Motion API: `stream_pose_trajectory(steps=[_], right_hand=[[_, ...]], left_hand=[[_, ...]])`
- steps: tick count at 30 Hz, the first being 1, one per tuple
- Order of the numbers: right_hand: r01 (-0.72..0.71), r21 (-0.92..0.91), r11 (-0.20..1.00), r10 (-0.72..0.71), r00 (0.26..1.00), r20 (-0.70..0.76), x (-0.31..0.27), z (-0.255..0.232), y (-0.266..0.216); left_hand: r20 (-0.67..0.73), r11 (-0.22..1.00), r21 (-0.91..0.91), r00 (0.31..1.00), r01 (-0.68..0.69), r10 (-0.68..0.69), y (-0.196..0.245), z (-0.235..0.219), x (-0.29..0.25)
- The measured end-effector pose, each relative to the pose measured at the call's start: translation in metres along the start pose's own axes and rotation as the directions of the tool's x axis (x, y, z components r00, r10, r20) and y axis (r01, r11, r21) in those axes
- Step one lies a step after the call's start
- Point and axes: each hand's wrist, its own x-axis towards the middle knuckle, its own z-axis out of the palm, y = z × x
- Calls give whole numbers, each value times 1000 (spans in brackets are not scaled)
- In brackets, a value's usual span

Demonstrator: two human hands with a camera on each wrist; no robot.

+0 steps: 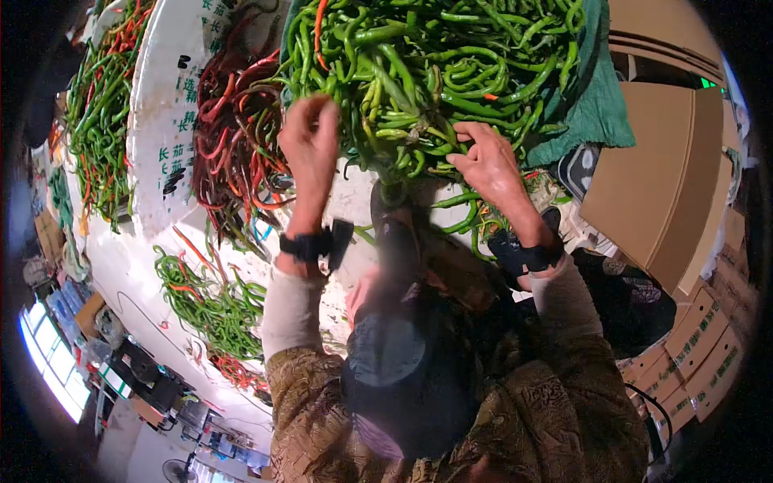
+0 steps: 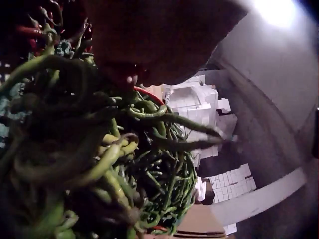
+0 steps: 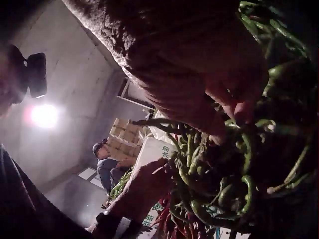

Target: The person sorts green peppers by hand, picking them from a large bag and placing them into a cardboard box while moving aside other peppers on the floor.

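White table (image 1: 153, 266), green chilli heaps (image 1: 419, 72), red chilli pile (image 1: 237, 137), white foam board (image 1: 165, 105)

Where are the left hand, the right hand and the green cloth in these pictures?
left hand (image 1: 310, 133), head view, on the back of the hand.
right hand (image 1: 487, 161), head view, on the back of the hand.
green cloth (image 1: 600, 109), head view, on its hanging fold.

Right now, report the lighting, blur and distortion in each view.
Head: strong fisheye bend, black vignette, even light on the green peppers. Left wrist: dark, left hand a blurred shadow, ceiling glare top right. Right wrist: lamp flare at left, right hand dim and soft.
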Motion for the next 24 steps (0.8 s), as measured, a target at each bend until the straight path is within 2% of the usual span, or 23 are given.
stream_pose_trajectory(steps=[1,2,3,6,8,9,10,13,15,17,20,23,24], right_hand=[[40,12,999,-39,998,-45,0,5,3],[37,13,999,-36,998,-49,1,8,6],[69,-5,998,-69,995,-75,3,12,8],[121,-54,991,-126,985,-115,7,21,11],[143,-89,986,-154,978,-139,10,22,10],[87,-5,996,-87,988,-126,9,23,8],[30,79,996,-21,994,-109,10,22,7],[13,135,991,2,994,-105,13,29,21],[19,136,991,-3,993,-115,12,32,25],[30,138,990,-12,992,-129,11,35,25],[19,161,987,5,989,-147,11,32,20],[1,169,986,21,992,-128,9,27,18],[-26,239,971,55,992,-112,10,28,19]], left_hand=[[61,975,122,982,-183,177,6,-2,-14],[170,902,251,933,-352,318,14,-3,-25],[339,854,294,882,-430,328,20,-3,-32],[489,764,451,844,-461,220,37,12,-41],[443,752,468,859,-465,256,26,24,-37],[397,742,485,873,-462,284,21,29,-38],[349,766,466,887,-444,302,16,32,-40],[391,793,421,877,-440,279,13,29,-37],[394,896,270,889,-353,232,27,23,-27],[354,926,168,898,-337,262,31,24,-19],[437,915,200,868,-350,237,13,40,16],[504,918,156,829,-364,244,7,50,51],[525,905,181,816,-386,243,8,48,58]])
